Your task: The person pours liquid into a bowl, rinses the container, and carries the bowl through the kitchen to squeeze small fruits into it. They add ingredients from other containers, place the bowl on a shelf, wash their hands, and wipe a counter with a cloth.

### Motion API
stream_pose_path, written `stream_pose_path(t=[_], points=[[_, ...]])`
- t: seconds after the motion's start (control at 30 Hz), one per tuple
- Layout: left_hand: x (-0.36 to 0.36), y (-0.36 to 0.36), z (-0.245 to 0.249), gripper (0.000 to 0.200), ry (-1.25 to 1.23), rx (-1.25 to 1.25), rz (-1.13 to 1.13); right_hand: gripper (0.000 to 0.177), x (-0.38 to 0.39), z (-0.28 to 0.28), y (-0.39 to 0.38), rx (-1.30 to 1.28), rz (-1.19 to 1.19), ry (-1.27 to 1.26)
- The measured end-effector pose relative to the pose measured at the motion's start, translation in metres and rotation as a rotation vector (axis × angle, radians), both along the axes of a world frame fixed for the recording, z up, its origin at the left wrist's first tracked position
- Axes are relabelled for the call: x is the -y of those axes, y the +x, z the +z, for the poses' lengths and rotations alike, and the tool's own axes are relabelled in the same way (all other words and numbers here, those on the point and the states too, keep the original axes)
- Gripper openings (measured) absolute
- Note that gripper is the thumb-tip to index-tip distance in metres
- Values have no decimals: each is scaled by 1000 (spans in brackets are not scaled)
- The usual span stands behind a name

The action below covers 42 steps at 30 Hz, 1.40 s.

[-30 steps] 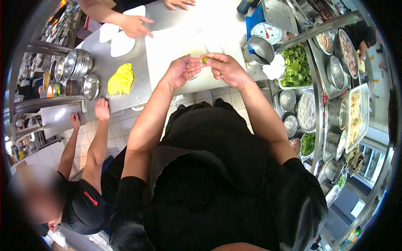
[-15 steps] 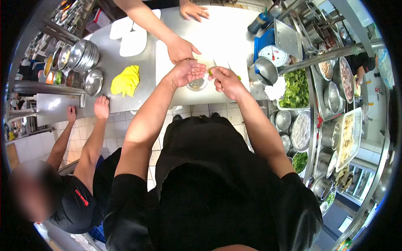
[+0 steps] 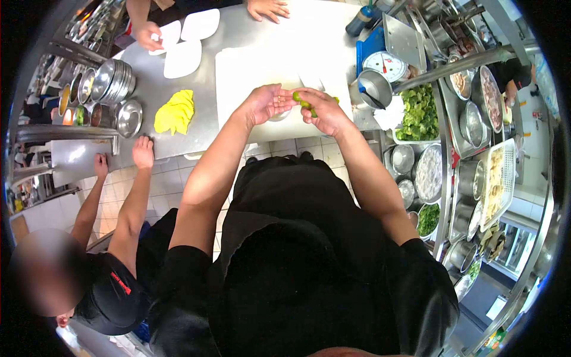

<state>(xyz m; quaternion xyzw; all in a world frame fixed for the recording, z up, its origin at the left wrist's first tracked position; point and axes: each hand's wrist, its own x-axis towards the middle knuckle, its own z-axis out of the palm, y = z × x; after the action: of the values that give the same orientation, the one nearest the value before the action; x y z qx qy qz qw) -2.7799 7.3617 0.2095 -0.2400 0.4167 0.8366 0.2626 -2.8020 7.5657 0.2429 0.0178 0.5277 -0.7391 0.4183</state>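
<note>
Co-worker's hand (image 3: 146, 37) drew back, so I'd steady the small rounded green fruit pieces (image 3: 296, 96) in my curled right hand (image 3: 324, 112) beside my half-open, empty left hand (image 3: 263, 105)

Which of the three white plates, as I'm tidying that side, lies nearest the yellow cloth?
The white plate lowest in the picture; the other two plates lie farther up, beyond it from the yellow cloth.

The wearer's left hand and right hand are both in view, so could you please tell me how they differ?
The left hand is open, palm up, while the right hand grips green fruit. The left hand's fingers extend; the right hand's are bent. No fruit shows in the left hand, unlike the right. Both are bare and held over the white cutting board.
</note>
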Motion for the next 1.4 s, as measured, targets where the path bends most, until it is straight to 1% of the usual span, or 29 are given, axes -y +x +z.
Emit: stream_pose_path(t=[0.07,0.2,0.33,0.47,0.5,0.6,0.67,0.77,0.87,0.97,1.03,1.13,1.17,1.23,1.33,1.37,1.4], points=[[0,-1,-8,36,24,-23,26,27,2,2,-2,33,56,-32],[-2,6,-17,34,21,-16,65,26,8,6,-3,80,63,-94],[-1,8,-19,35,78,-33,82,25,9,-9,-6,122,56,-163],[-2,11,-21,36,80,-29,111,27,10,-12,-4,113,72,-123],[-1,13,-21,36,85,-40,108,28,8,-13,-6,109,111,-157],[-2,17,-17,36,57,-22,129,30,9,-13,-6,94,105,-157],[-3,20,-17,35,88,-31,143,29,9,-11,-4,106,112,-134],[-5,17,-17,34,89,-53,115,28,8,-12,-7,156,135,-201],[-8,21,-12,33,79,-4,128,27,5,-17,-8,178,129,-204],[-6,18,-13,34,63,-13,117,27,5,-19,-8,187,136,-222],[-3,16,-16,38,12,-51,71,28,6,-21,-10,166,127,-195],[0,12,-9,43,6,-57,56,30,6,-11,-10,136,80,-162],[3,9,-8,46,-2,-52,50,29,4,-11,-13,150,58,-215],[7,5,-4,46,-5,-49,31,28,1,-9,-20,190,26,-316],[9,1,10,46,-44,-46,-17,28,-4,-2,-27,136,44,-274],[10,-1,12,46,-72,-57,-21,27,-2,1,-27,119,19,-221],[9,-3,13,46,-100,-69,-25,27,0,3,-25,121,9,-226]])
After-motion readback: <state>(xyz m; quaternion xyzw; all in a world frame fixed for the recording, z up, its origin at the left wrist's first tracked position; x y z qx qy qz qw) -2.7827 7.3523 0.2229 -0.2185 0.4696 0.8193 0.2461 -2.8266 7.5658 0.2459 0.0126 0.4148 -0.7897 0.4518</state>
